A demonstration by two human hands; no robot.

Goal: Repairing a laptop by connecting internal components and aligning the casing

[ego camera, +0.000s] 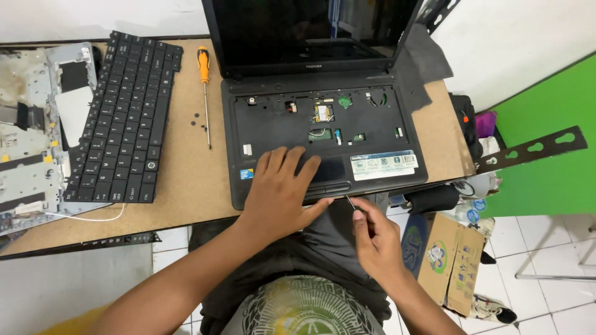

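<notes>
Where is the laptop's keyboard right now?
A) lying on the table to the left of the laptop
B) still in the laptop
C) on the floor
A: the black keyboard lies on the table, left of the orange-handled screwdriver and the opened laptop.

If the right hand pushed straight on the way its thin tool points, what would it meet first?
The right hand holds a thin metal tool aimed up-left at the front edge of the laptop base, just below the touchpad buttons. It would likely meet that edge first; the tip looks already there.
</notes>
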